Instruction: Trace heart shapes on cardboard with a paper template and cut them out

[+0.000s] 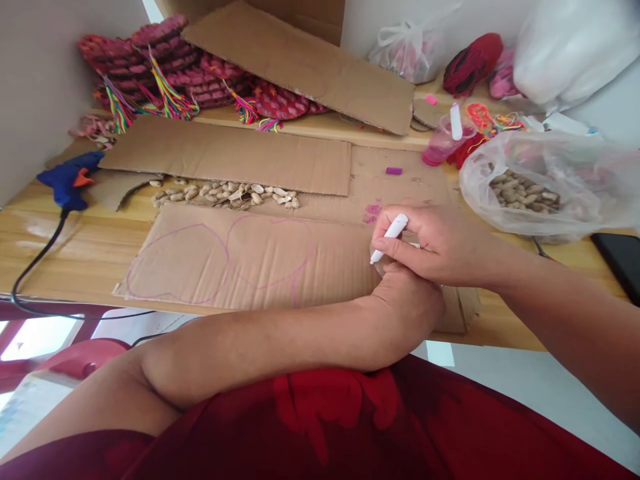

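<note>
My right hand (440,243) pinches a white marker (390,237) with its tip down on a brown cardboard sheet (240,260) at the table's front edge. Two pink heart-like outlines are drawn on that sheet. My left hand (407,300) lies under the right hand, pressing on the cardboard's right end; its fingers are hidden beneath the right hand. My left forearm stretches across the front of the sheet.
A blue glue gun (67,180) with a black cord lies at left. Seeds (225,193) are strewn between cardboard pieces. A clear bag of seeds (540,187) sits at right, a black phone (620,257) beyond it. Woven red items with tassels (170,67) are stacked behind.
</note>
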### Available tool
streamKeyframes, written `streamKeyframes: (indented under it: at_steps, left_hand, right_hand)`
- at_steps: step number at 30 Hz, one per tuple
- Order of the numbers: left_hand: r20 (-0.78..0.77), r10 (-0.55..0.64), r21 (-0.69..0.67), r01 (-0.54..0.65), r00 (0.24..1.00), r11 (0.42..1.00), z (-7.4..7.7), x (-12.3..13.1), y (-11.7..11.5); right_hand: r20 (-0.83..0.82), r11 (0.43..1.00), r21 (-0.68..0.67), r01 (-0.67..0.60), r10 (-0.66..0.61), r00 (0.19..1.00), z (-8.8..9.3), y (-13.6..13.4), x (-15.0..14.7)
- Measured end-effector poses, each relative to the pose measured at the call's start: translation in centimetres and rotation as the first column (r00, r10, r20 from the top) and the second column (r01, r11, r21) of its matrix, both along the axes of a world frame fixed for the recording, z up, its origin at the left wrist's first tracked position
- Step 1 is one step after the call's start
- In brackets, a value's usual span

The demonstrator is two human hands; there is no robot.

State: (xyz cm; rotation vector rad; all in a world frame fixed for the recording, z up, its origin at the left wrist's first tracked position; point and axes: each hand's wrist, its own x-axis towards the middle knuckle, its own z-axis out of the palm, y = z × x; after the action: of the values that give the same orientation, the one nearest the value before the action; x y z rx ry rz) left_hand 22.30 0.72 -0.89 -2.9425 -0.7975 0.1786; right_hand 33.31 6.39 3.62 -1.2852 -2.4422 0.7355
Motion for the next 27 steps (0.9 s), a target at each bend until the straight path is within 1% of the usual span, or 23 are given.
streamKeyframes:
  at_steps: [2,7,9,15,19,24,26,27]
  left_hand:
    - [-0.026,-0.038,0.036,0.039,0.999,0.999,-0.1,-0.1,0.0]
    - [0.032,-0.022,0.084,0.019,0.999,0.996,-1.2,0.3,-0.3]
    - [0.039,-0.013,0.098,0.009,0.999,0.995,-1.4,0.4,-0.4]
    - [-0.018,-0.009,0.043,0.01,1.0,0.999,-0.3,0.0,-0.2]
    - [-0.02,-0.037,0.054,0.038,0.999,0.998,0.1,-0.2,-0.2]
    - [0.005,-0.042,0.034,0.042,0.999,0.999,-0.3,-0.1,-0.3]
    - [0.035,-0.046,-0.015,0.047,0.998,0.999,-0.8,0.1,-0.2]
    - [0.066,-0.029,-0.055,0.033,0.997,0.998,-1.1,0.2,-0.2]
  right_hand:
    - [0.041,1.0,0.001,-0.031,0.031,0.999,0.2,0.0,-0.1]
    - [0.133,0.995,0.006,-0.096,0.095,0.987,0.3,0.0,-0.4]
    - [0.163,0.992,0.019,-0.127,0.122,0.979,0.2,0.1,-0.6]
    - [0.233,0.989,0.031,-0.145,0.134,0.963,0.0,0.1,-1.1]
    - [0.255,0.985,0.05,-0.168,0.15,0.955,0.1,0.2,-1.4]
    - [0.28,0.978,0.068,-0.196,0.17,0.945,0.1,0.4,-1.9]
    - [0.31,0.974,0.08,-0.211,0.177,0.934,0.1,0.5,-2.3]
    - [0.332,0.972,0.08,-0.221,0.183,0.925,0.1,0.5,-2.5]
